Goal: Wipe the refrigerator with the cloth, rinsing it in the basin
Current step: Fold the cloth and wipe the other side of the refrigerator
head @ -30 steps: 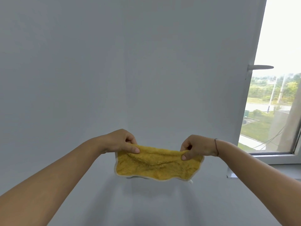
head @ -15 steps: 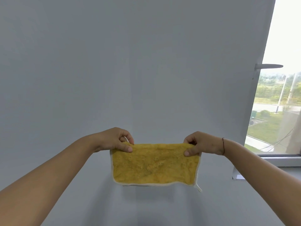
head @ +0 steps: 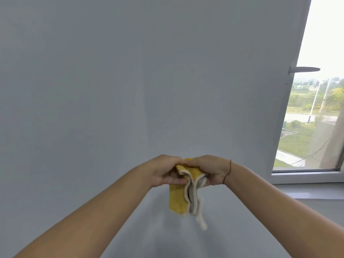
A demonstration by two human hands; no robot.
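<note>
Low centre of frame, left hand [head: 166, 173] and right hand [head: 209, 171] meet, fingers curled round the folded cloth [head: 183, 192] before the grey fridge [head: 130, 81]; loose hanging layers may unfold or slip if either grip slackens.

We see 2 bare arms reach out in front of a big flat grey surface [head: 130, 81]. The left hand [head: 165, 172] and the right hand [head: 210, 170] meet in the middle, touching, and both grip the top of a yellow cloth [head: 176, 200]. It is folded over and hangs down below the hands, with its white edge showing on the right side. A thin dark string [head: 228, 172] goes round the right wrist. On the right is a window [head: 312, 127] with a handle [head: 305, 69] and a pale sill [head: 307, 190]. Outside we see grass, trees, a road and tall poles.
</note>
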